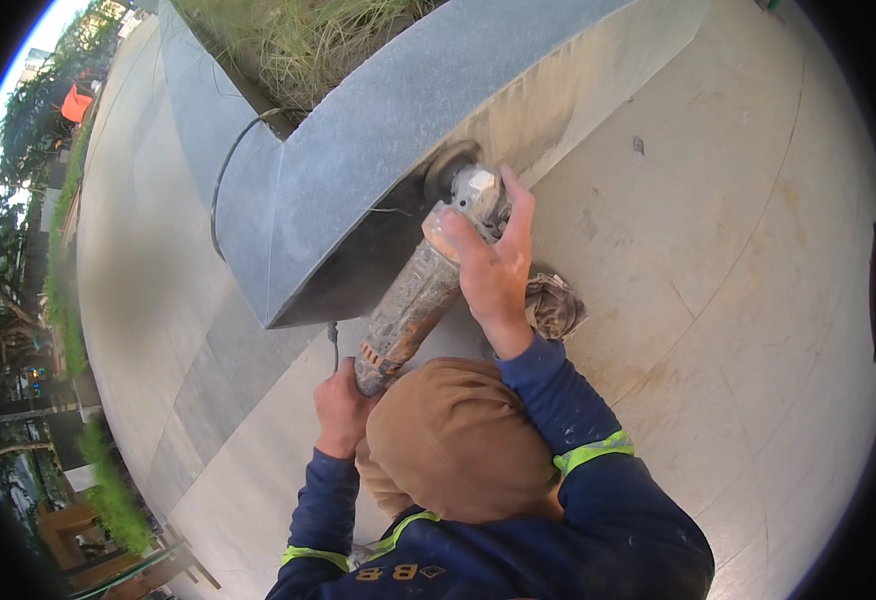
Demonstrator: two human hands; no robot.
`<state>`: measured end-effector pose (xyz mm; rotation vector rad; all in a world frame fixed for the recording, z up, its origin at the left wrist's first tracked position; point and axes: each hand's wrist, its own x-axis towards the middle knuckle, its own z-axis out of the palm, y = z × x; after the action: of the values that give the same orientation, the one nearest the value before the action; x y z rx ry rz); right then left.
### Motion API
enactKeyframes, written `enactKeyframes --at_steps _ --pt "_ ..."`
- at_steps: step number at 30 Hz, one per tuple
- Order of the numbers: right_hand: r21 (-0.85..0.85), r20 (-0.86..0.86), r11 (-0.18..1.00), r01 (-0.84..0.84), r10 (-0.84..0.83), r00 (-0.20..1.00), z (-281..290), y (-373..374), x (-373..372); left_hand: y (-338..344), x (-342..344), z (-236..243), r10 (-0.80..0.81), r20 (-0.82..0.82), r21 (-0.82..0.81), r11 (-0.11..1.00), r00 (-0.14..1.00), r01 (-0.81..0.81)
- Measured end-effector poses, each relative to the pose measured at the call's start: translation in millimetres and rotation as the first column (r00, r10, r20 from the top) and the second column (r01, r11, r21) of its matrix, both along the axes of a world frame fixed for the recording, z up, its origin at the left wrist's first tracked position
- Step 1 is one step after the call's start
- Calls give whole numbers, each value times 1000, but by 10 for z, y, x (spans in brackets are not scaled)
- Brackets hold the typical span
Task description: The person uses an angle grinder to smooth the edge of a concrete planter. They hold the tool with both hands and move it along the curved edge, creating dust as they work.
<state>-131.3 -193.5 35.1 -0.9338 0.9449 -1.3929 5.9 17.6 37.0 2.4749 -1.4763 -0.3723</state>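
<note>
Head view | hands (344, 408) (498, 285) grip grinder (410, 305) | left rear, right front

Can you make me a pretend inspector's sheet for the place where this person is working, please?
Surface: grey slab, brownish staining on its outer face; pale paving beside it.
Job's things: dusty angle grinder; its disc is at the slab's edge, contact unclear.
Clutter: crumpled brownish item, perhaps cloth, right of the grinder.
Hands: left hand grips the grinder's rear end; right hand grips near its head.
Cables: dark cable curves across the slab; short stretch of cord shows near the grinder's rear.
Surroundings: grass, trees, orange object.
</note>
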Motion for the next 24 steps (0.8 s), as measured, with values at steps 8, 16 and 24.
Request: enactKeyframes --at_steps 8,16,24 --pt "38 -7 999 -14 14 1000 -81 76 -3 87 20 -140 12 42 8 1000 999 -12" --pt "-35 -52 999 -25 23 998 89 3 -21 -31 75 4 -35 45 -94 995 998 39" --pt "219 -130 976 -15 44 991 -654 -24 -33 30 16 -321 -18 -45 131 991 999 24"
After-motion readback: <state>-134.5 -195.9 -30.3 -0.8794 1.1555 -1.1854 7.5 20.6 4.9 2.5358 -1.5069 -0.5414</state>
